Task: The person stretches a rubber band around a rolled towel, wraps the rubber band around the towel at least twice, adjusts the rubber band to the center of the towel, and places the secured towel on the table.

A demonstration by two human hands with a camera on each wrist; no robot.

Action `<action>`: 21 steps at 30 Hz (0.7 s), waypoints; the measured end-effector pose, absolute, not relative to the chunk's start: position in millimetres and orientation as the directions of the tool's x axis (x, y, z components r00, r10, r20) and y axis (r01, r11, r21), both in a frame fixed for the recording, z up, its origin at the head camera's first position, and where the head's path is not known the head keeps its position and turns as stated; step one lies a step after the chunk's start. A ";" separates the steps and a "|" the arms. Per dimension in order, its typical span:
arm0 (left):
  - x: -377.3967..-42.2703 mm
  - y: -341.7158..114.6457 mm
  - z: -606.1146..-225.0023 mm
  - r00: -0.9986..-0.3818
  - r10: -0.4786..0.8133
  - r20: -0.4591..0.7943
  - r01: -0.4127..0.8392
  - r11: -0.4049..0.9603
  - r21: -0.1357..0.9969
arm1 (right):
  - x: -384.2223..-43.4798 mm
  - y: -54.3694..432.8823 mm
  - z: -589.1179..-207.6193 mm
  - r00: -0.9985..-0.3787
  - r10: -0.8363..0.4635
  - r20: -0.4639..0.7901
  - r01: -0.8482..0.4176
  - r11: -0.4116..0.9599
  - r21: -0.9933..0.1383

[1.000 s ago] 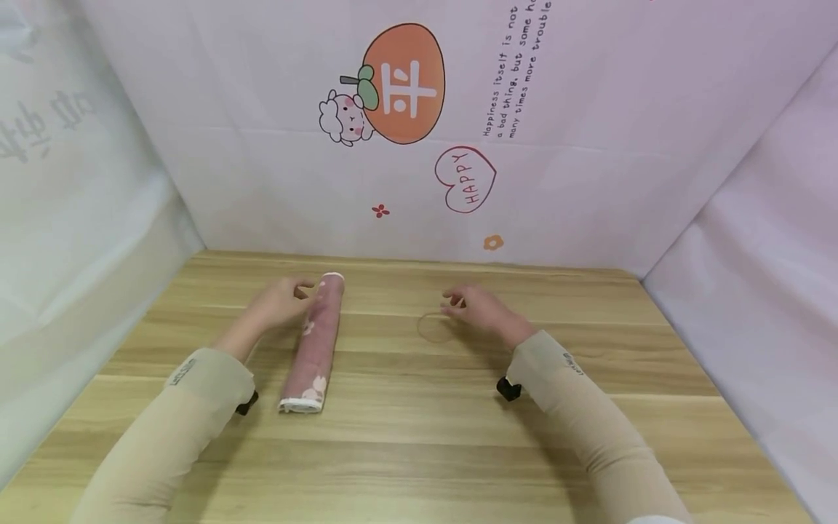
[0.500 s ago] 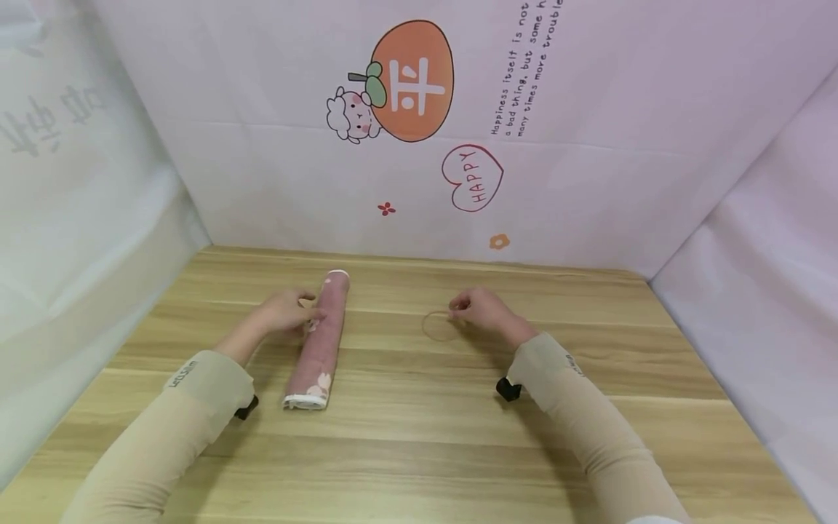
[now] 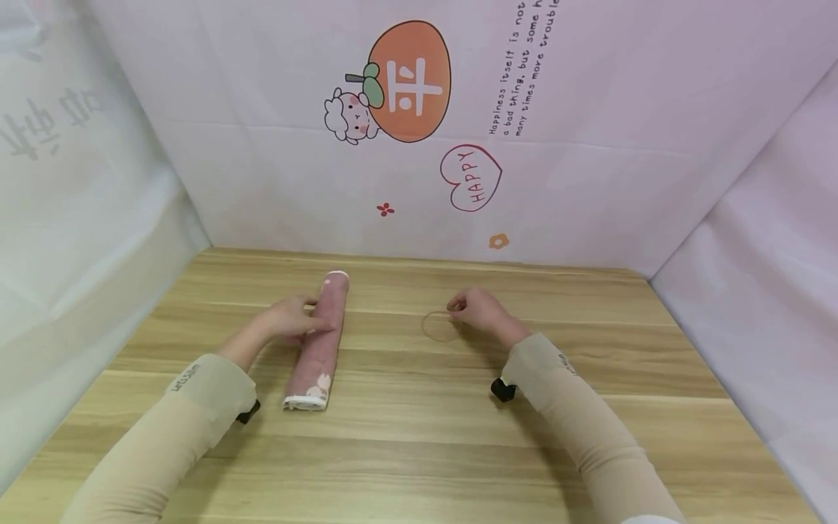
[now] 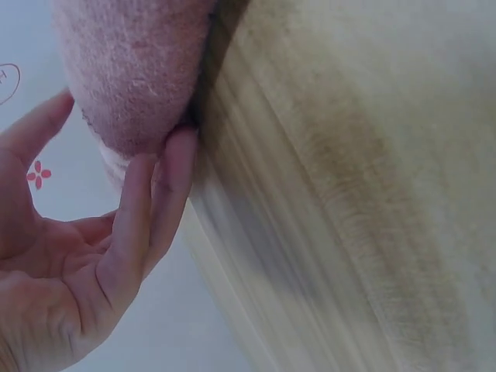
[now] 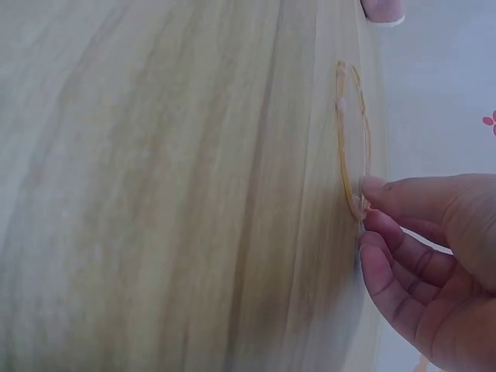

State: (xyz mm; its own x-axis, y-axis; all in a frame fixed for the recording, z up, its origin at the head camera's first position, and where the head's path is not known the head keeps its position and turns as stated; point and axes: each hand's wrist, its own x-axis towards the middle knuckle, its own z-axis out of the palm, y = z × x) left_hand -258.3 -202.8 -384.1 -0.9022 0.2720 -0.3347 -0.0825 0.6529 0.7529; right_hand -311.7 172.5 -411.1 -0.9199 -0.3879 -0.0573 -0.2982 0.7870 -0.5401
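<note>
A pink towel point(image 3: 319, 356), rolled into a long tube with white edges and pale prints, lies on the left part of the table. My left hand point(image 3: 286, 318) holds it around the middle, thumb laid over the top. In the left wrist view, the fingertips point(image 4: 180, 151) press at the roll's lower edge where it meets the wood. Some way to the right, my right hand point(image 3: 481, 309) pinches a thin tan rubber band point(image 5: 342, 147) between thumb and fingers. The band's loop stands out toward the towel, close over the table.
The wooden table point(image 3: 406, 466) meets a white printed backdrop point(image 3: 576, 196) at its far edge. White cloth walls point(image 3: 85, 204) rise on both sides. A small black wrist device point(image 3: 503, 390) sits under the right sleeve, with a similar one at the left.
My left hand has come in over the towel, its thumb now across the roll. My right fingers have closed on the rubber band's edge. The head view has shifted slightly.
</note>
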 end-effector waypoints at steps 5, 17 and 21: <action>-256.6 -199.4 -383.4 -0.884 0.287 -0.368 -0.090 0.669 0.738 | -312.4 170.5 -409.4 -0.930 -0.362 -0.064 -0.271 0.792 -0.547; -255.4 -193.1 -385.0 -0.880 0.264 -0.394 -0.109 0.696 0.710 | -313.5 167.4 -408.8 -0.945 -0.305 -0.117 -0.195 0.814 -0.547; -256.0 -191.7 -385.7 -0.885 0.259 -0.387 -0.103 0.702 0.705 | -314.9 165.9 -409.5 -0.948 -0.291 -0.129 -0.180 0.823 -0.539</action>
State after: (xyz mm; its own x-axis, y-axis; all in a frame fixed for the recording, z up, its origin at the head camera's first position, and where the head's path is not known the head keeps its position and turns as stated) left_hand -256.0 -191.7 -385.7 -0.8849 0.2588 -0.3871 -0.1033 0.7015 0.7051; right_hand -314.9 165.9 -409.5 -0.9480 -0.2910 -0.1288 -0.1795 0.8231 -0.5387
